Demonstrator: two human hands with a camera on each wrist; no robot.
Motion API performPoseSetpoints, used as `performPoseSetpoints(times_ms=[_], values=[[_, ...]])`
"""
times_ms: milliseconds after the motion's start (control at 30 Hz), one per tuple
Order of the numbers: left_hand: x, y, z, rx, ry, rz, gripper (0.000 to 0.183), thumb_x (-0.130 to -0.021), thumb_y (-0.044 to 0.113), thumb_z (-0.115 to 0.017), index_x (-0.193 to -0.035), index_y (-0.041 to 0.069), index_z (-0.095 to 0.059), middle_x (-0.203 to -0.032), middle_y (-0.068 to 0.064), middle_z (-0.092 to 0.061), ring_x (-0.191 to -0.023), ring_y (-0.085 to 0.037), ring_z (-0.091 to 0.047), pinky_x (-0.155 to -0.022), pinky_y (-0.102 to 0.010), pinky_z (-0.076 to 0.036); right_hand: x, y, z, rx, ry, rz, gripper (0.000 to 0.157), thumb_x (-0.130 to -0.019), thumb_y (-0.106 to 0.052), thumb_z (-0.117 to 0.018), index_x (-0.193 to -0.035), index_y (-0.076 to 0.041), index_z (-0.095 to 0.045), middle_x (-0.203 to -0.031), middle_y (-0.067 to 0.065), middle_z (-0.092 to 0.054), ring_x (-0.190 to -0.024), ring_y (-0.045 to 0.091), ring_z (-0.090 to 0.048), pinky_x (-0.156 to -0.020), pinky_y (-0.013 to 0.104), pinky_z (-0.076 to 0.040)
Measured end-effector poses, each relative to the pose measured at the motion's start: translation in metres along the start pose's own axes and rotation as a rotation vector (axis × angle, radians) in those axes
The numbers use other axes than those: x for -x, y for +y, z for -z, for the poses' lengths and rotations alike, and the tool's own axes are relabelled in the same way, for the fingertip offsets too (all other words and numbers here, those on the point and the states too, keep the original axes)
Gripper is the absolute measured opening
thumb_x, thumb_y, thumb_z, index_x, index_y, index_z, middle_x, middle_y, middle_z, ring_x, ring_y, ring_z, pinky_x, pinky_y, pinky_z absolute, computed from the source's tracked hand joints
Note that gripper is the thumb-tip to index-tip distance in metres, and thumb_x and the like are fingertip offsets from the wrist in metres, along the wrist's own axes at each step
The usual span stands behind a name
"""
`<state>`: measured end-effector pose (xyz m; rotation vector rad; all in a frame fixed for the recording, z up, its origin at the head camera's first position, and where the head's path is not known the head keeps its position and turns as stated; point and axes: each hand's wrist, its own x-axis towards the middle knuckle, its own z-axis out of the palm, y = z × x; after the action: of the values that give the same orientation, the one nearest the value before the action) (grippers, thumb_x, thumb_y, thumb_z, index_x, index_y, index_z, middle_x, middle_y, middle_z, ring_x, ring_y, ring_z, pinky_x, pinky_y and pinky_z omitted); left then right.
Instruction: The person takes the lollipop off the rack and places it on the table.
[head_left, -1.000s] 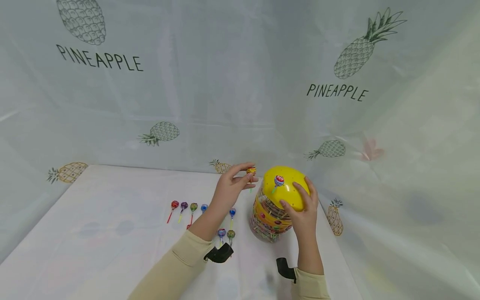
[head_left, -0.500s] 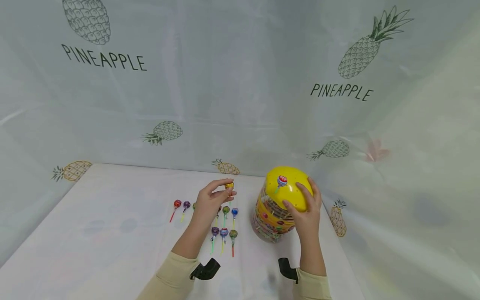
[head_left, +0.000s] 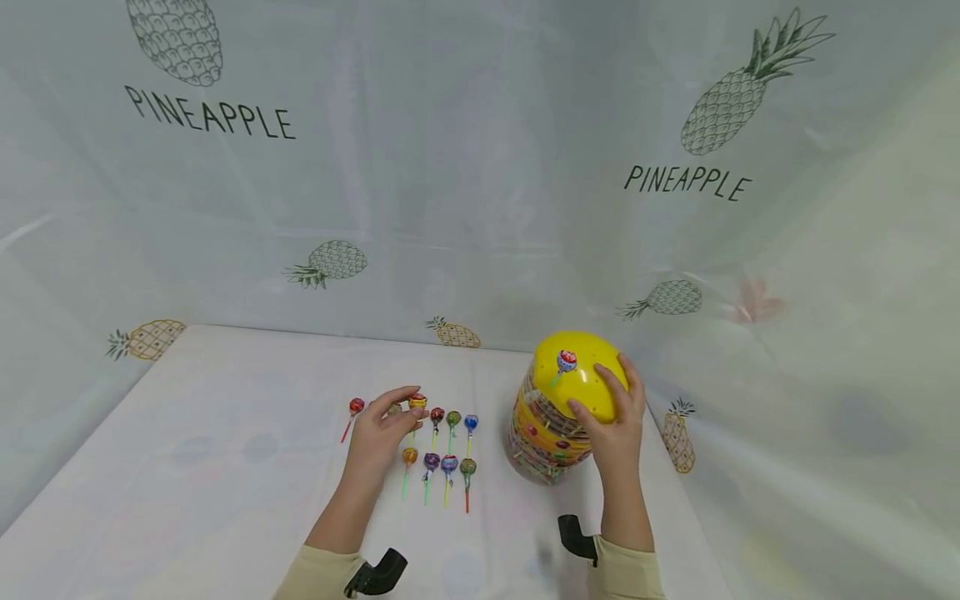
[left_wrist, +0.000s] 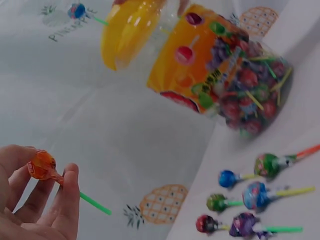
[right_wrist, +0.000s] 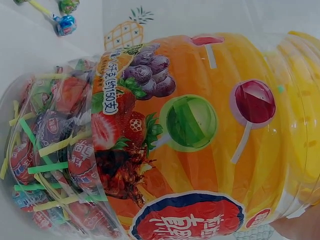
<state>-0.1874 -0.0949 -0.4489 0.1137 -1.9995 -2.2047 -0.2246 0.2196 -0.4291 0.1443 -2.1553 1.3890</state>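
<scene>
My left hand [head_left: 378, 437] pinches an orange-wrapped lollipop [left_wrist: 42, 165] with a green stick, raised over the laid-out lollipops. In the head view my right hand [head_left: 618, 429] grips the side of the yellow lid [head_left: 581, 396] on a clear candy jar [head_left: 542, 442]. A blue and red lollipop [head_left: 566, 361] stands out from the lid. Through the jar's wall many wrapped lollipops [right_wrist: 52, 145] show in its lower part. Two rows of lollipops lie on the table, among them a green one [head_left: 453, 417] and a purple one [head_left: 431, 461]; my left hand hides part of the back row.
A red lollipop [head_left: 356, 406] lies at the left end of the back row. The white-covered table [head_left: 247, 467] meets a pale pineapple-print sheet [head_left: 465, 208] behind and at the right. The jar stands right of the rows.
My left hand has moved left and toward me with its lollipop, from beside the lid to over the left part of the rows. My right hand has stayed on the lid.
</scene>
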Motion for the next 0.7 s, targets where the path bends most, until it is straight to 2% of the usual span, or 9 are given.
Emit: performPoseSetpoints(times_ms=[100, 200, 300, 433, 533, 633, 700], values=[[0.003, -0.008, 0.011, -0.018, 0.021, 0.025, 0.032, -0.093, 0.005, -0.064, -0.125, 0.006, -0.065, -0.111, -0.017, -0.067, -0.088, -0.02, -0.07, -0.081, -0.029, -0.055, 0.0, 0.001, -0.001, 0.002, 0.003, 0.009, 0.053, -0.08, -0.01, -0.081, -0.129, -0.016, -0.062, -0.153, -0.018, -0.025, -0.137, 0.025, -0.027, -0.102, 0.058, -0.038], [0.005, -0.017, 0.023, -0.06, 0.044, 0.057, 0.032, -0.093, 0.004, -0.064, -0.125, 0.007, -0.066, -0.11, -0.014, -0.068, -0.09, -0.02, -0.07, -0.082, -0.031, -0.055, 0.0, 0.001, -0.002, 0.0, 0.002, 0.01, 0.053, -0.08, -0.009, -0.081, -0.129, -0.016, -0.062, -0.153, -0.018, -0.025, -0.137, 0.024, -0.028, -0.101, 0.057, -0.039], [0.007, -0.024, 0.034, -0.091, 0.08, 0.097, 0.034, -0.092, 0.005, -0.065, -0.126, 0.006, -0.065, -0.109, -0.016, -0.069, -0.089, -0.018, -0.07, -0.083, -0.031, -0.055, 0.0, 0.001, -0.002, 0.0, 0.001, 0.008, 0.053, -0.08, -0.009, -0.081, -0.129, -0.016, -0.062, -0.154, -0.016, -0.025, -0.137, 0.025, -0.028, -0.101, 0.057, -0.039], [0.008, -0.034, 0.045, -0.076, 0.123, 0.149, 0.035, -0.092, 0.005, -0.066, -0.127, 0.002, -0.063, -0.122, -0.016, -0.062, -0.091, -0.019, -0.069, -0.08, -0.027, -0.055, 0.0, 0.001, -0.001, 0.006, 0.002, 0.018, 0.053, -0.08, -0.009, -0.081, -0.129, -0.015, -0.062, -0.155, -0.014, -0.026, -0.137, 0.024, -0.028, -0.101, 0.057, -0.039], [0.008, -0.04, 0.052, -0.059, 0.144, 0.173, 0.035, -0.093, 0.007, -0.065, -0.128, 0.002, -0.063, -0.129, -0.014, -0.056, -0.09, -0.014, -0.069, -0.077, -0.024, -0.055, 0.0, 0.0, -0.001, 0.007, 0.003, 0.016, 0.052, -0.08, -0.01, -0.081, -0.129, -0.015, -0.062, -0.154, -0.015, -0.026, -0.137, 0.022, -0.028, -0.101, 0.056, -0.04], [0.008, -0.047, 0.06, -0.076, 0.165, 0.186, 0.034, -0.094, 0.011, -0.066, -0.127, 0.001, -0.063, -0.124, -0.017, -0.059, -0.088, -0.01, -0.069, -0.076, -0.022, -0.054, 0.0, -0.001, -0.001, 0.006, 0.0, 0.008, 0.052, -0.081, -0.01, -0.081, -0.129, -0.016, -0.062, -0.154, -0.017, -0.025, -0.137, 0.021, -0.028, -0.101, 0.055, -0.04], [0.009, -0.052, 0.065, -0.11, 0.18, 0.195, 0.034, -0.094, 0.014, -0.066, -0.126, 0.001, -0.064, -0.12, -0.018, -0.061, -0.089, -0.012, -0.07, -0.075, -0.021, -0.054, 0.0, -0.001, -0.001, 0.002, -0.004, 0.005, 0.052, -0.081, -0.01, -0.081, -0.129, -0.016, -0.062, -0.154, -0.018, -0.025, -0.137, 0.021, -0.028, -0.101, 0.055, -0.04]])
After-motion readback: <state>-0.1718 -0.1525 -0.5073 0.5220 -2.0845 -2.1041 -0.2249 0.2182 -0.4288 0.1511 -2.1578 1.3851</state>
